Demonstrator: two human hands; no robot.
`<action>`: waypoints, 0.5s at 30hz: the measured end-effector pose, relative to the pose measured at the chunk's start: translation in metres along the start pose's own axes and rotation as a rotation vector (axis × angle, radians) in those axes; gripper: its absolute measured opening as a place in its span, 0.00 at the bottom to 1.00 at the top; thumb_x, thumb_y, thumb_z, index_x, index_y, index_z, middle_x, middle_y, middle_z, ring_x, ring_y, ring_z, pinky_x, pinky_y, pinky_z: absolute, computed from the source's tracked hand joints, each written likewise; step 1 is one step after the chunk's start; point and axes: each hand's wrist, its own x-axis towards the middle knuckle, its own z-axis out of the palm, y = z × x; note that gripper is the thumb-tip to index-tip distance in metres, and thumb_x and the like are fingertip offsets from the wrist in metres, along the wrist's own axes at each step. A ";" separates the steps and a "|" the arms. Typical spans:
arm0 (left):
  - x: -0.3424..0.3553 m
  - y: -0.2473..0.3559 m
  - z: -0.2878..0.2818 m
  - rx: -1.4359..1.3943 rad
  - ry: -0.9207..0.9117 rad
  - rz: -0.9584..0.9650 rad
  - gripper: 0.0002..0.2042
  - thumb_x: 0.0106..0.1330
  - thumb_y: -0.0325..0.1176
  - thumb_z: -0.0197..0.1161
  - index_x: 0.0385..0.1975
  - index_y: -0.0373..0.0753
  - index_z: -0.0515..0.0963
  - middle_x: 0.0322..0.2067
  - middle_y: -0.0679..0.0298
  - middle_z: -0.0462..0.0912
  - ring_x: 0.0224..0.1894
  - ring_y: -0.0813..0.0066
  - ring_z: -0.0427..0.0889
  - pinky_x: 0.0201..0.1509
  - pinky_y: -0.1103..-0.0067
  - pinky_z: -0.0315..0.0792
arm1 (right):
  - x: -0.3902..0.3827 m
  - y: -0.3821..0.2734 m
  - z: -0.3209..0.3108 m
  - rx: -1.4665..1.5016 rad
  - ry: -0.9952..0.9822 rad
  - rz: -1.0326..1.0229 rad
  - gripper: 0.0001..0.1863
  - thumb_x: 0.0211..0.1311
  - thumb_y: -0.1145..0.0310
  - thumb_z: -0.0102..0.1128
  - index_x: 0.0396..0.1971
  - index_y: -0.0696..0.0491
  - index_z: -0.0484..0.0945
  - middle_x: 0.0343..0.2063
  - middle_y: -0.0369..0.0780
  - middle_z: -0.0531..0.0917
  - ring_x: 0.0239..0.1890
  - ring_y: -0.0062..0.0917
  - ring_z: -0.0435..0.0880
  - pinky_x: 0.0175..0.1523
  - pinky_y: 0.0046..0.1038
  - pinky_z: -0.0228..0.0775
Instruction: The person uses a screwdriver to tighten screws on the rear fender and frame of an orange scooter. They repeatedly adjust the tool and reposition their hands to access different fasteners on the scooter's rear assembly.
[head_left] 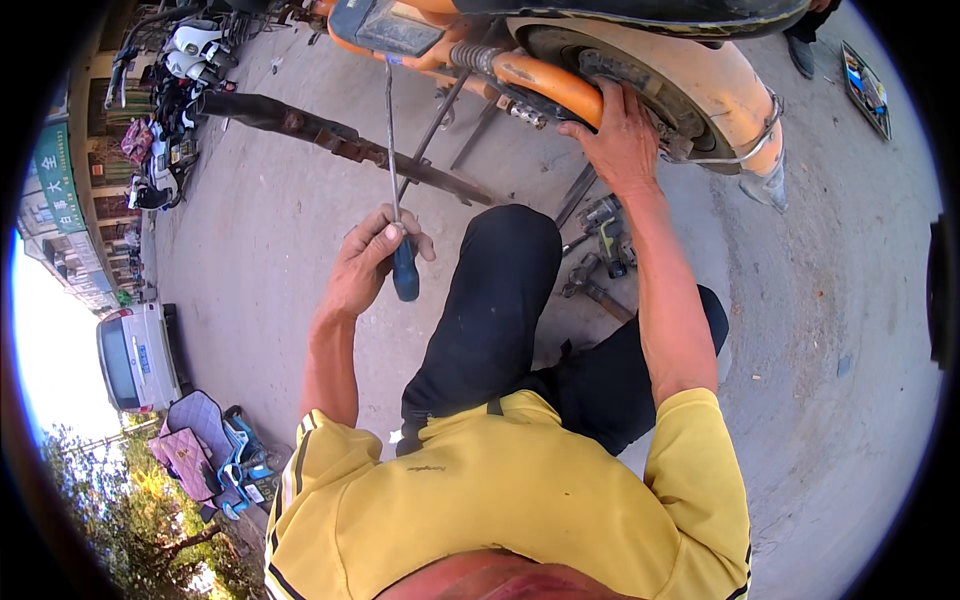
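Observation:
My left hand [367, 252] is closed around a screwdriver [405, 272] with a dark blue handle. Its long thin shaft points away from me, and the tip reaches the side of an orange scooter [420, 68]. With my right hand [620, 140] I grip a curved orange tube [552, 84] beside the scooter's wheel [655, 100]; the fingers go over the tube and the thumb lies on the near side. A coil spring [472, 58] sits left of that tube.
Power tools [610, 238] and a hammer [596, 287] lie by my right knee. A dark metal bar [330, 137] crosses under the scooter. A tray of items [866, 90] lies far right, near a person's shoe [800, 56]. Parked scooters [185, 110] and a white van [140, 357] stand left.

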 end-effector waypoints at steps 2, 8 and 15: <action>0.004 0.019 -0.004 0.131 -0.036 0.000 0.19 0.76 0.51 0.61 0.48 0.39 0.77 0.37 0.61 0.85 0.45 0.74 0.80 0.49 0.78 0.71 | -0.002 0.004 -0.002 -0.025 0.004 0.007 0.42 0.46 0.49 0.81 0.60 0.50 0.72 0.52 0.43 0.80 0.57 0.45 0.79 0.58 0.45 0.75; -0.005 0.068 -0.009 0.115 -0.001 0.189 0.15 0.73 0.46 0.66 0.47 0.41 0.77 0.36 0.60 0.86 0.43 0.73 0.84 0.49 0.75 0.79 | -0.001 0.001 0.001 0.003 0.028 0.021 0.43 0.46 0.49 0.81 0.60 0.51 0.72 0.51 0.44 0.81 0.57 0.45 0.79 0.59 0.46 0.74; 0.031 0.060 0.013 0.412 -0.137 0.084 0.14 0.74 0.46 0.65 0.42 0.39 0.81 0.35 0.66 0.85 0.37 0.81 0.82 0.39 0.82 0.76 | -0.005 -0.002 0.002 0.049 0.032 0.078 0.42 0.47 0.48 0.80 0.61 0.50 0.72 0.54 0.44 0.81 0.58 0.46 0.79 0.60 0.46 0.73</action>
